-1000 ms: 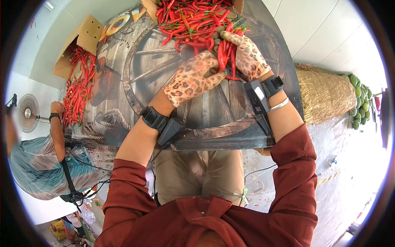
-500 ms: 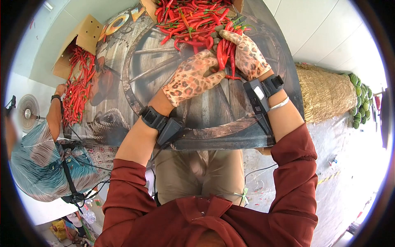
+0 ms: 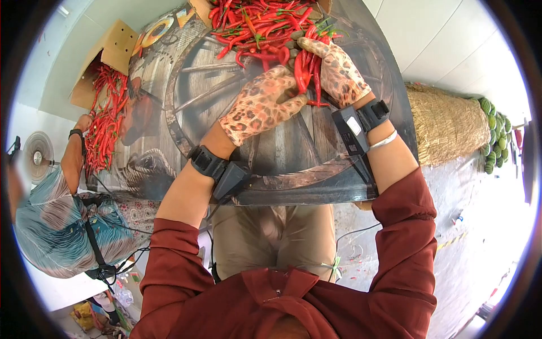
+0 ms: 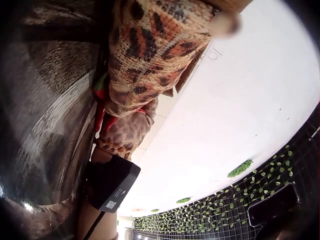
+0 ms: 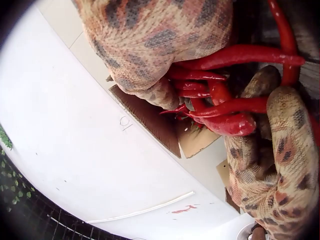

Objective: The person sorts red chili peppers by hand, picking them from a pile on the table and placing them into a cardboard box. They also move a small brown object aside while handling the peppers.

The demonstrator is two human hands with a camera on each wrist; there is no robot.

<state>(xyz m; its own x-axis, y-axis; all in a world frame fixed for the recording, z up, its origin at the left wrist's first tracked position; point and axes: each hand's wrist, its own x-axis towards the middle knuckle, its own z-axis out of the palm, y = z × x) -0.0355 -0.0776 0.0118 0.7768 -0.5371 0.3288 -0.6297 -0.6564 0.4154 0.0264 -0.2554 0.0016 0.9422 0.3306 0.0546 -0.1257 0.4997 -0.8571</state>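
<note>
Both hands wear leopard-print gloves. In the head view my right hand point(image 3: 343, 76) grips a bunch of red chili peppers point(image 3: 305, 69), stems pointing away from me, tips toward me. My left hand point(image 3: 264, 104) is at the bunch's left side, its darkened fingertips behind the peppers and its thumb near the tips. In the right wrist view a red chili pepper point(image 5: 235, 106) runs in under the left thumb, pinched against the fingers. The left wrist view shows mostly the back of the left glove point(image 4: 150, 55), which hides most of the peppers.
A large pile of red chili peppers point(image 3: 259, 31) spills from a cardboard box point(image 3: 201, 11) just beyond my hands. Further left, another person's hand point(image 3: 83, 122) is at a second chili pile point(image 3: 106, 127) beside a tipped box point(image 3: 119, 48). The table's front edge point(image 3: 293, 198) is near my body.
My hands keep nearly the same grip on the bunch, with the view shifting slightly. The other person's hand has moved further up their chili pile since a second ago.
</note>
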